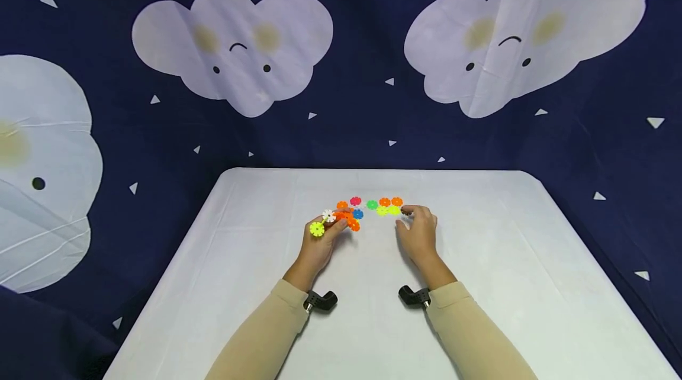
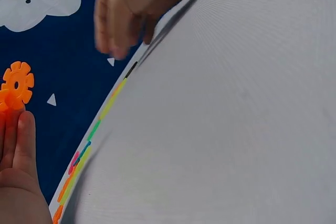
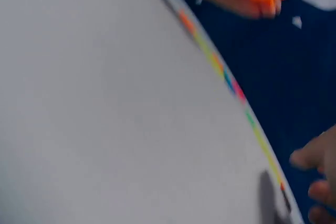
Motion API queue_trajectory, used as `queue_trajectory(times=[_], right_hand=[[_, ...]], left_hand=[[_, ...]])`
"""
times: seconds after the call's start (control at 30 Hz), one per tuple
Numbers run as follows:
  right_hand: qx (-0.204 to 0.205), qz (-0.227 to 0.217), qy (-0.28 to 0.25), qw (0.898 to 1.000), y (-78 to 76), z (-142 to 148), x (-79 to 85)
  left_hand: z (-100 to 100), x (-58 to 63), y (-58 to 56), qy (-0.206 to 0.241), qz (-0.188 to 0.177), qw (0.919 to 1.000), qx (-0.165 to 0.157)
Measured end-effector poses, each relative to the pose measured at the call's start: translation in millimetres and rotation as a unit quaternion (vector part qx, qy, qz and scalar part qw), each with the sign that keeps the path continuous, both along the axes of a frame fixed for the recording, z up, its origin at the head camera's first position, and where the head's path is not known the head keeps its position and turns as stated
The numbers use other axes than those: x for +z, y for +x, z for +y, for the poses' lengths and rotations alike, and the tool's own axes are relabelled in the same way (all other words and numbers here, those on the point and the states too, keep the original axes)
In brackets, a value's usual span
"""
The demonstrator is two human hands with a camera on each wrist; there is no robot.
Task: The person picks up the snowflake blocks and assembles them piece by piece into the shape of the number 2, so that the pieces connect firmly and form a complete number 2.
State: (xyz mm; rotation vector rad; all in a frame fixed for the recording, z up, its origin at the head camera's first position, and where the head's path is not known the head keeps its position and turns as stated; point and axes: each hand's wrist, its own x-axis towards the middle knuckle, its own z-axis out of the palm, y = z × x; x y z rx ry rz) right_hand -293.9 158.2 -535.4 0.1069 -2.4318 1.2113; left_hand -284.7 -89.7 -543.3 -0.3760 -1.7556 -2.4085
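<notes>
My left hand (image 1: 318, 245) holds a joined cluster of notched plastic snowflake discs above the table. An orange disc (image 2: 16, 84) of that cluster rises over the fingers in the left wrist view; a white disc (image 1: 328, 215) and a yellow-green disc (image 1: 317, 229) stick out at its left. My right hand (image 1: 421, 233) hovers at the right end of the loose discs, thumb and fingers apart, with nothing seen between them. Closest to its fingertips is a black disc (image 1: 407, 212), partly covered by them. Two yellow discs (image 1: 388, 211) lie just left of it.
More loose discs lie toward the back of the white table (image 1: 367, 321): orange discs (image 1: 391, 202), a green disc (image 1: 372, 205), a pink disc (image 1: 355, 200) and a blue disc (image 1: 358, 214). Behind the table hangs a dark blue cloth (image 1: 357, 36) with cloud prints.
</notes>
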Motion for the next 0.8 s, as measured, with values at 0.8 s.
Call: queue_trajectory(times=[0.8], right_hand=[[0.041, -0.017, 0.145, 0.988, -41.8, 4.1, -10.5]], left_hand=[[1.5, 3.2, 5.6, -0.075, 0.015, 0.9970, 0.011]])
